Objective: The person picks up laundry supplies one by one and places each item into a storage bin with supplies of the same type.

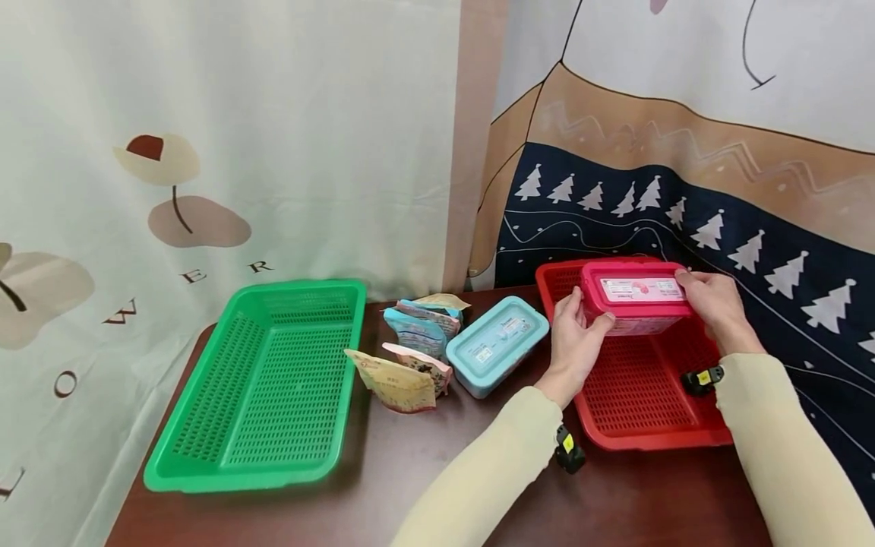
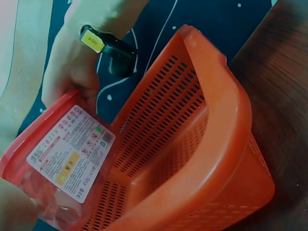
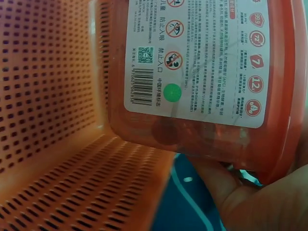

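A pink plastic tub [image 1: 639,323] with a lid and a printed label is held between both hands, over the back part of the red basket [image 1: 649,441]. My left hand [image 1: 573,342] grips its left end, thumb on the front side. At the opposite end my right hand [image 1: 721,308] holds on, its thumb on the lid's edge. Through the tub's clear wall [image 2: 53,202], in the left wrist view, pale contents show dimly. The right wrist view shows the tub's label [image 3: 192,86] beside the basket's perforated wall [image 3: 48,86], with the right hand [image 3: 260,202] below.
Left of the red basket lies a light blue lidded tub [image 1: 495,346]. Next to it stand several pouches, among them a yellow one [image 1: 396,384] and a blue one [image 1: 417,334]. A green basket [image 1: 342,410] stands at the table's left. Curtains [image 1: 342,137] hang behind the brown table [image 1: 383,471].
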Available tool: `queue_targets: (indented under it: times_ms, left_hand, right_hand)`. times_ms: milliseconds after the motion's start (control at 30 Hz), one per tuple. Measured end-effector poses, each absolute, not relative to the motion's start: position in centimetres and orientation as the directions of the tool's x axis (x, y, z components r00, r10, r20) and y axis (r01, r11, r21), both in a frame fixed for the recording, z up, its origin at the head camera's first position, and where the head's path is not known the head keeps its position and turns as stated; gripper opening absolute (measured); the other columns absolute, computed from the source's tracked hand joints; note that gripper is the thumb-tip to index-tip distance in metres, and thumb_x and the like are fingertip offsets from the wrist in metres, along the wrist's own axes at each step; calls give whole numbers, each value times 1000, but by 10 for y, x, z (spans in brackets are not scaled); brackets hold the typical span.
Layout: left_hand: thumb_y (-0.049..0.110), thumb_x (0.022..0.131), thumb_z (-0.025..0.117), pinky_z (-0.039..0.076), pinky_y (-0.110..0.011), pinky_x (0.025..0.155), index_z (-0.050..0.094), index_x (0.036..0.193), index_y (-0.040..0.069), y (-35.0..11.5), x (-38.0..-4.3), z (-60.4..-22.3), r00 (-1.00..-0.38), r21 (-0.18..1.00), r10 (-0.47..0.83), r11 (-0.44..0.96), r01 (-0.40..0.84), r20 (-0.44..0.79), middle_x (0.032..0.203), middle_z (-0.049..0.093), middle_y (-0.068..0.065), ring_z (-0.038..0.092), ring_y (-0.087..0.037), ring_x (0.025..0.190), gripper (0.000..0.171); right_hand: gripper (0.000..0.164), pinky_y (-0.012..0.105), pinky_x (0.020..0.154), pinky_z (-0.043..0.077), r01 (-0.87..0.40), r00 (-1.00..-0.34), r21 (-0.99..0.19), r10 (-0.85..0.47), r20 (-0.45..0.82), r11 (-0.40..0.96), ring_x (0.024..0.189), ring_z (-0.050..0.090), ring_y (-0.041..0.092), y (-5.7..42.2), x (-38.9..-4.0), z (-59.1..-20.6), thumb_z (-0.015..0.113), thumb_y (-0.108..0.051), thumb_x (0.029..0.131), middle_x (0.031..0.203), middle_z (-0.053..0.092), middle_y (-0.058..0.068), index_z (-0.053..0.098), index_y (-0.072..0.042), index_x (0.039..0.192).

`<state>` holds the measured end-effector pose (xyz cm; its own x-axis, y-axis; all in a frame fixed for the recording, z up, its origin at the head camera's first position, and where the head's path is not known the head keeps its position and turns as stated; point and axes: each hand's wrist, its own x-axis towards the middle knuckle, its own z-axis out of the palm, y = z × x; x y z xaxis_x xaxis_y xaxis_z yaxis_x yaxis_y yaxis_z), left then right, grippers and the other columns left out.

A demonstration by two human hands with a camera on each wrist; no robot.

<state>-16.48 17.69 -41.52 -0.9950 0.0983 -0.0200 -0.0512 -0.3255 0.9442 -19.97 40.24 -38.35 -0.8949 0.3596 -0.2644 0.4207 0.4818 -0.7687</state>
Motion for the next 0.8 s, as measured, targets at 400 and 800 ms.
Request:
queue_targets:
  times_ms: [400,800]
  left_hand:
    - [10,90,73,37,-36,118,41,155,7,185,-169,-430,-967,910,169,-339,-240,-192,150,52,-3,49,-16,139,72]
    - [16,89,73,31,-44,121,34,160,2,188,-177,-440,-956,862,115,-413,-293,-269,149,52,-5,46,-21,137,82]
  right_hand:
    - [68,20,64,51,461,-867,-767,410,-283,446,96,55,21,407,-217,-417,32,-43,110,139,48,28,38,8,154]
    - [63,20,71,46,468,-861,-754,432,-270,461,111,51,30,390,-230,-429,33,-38,111,138,50,28,45,11,149]
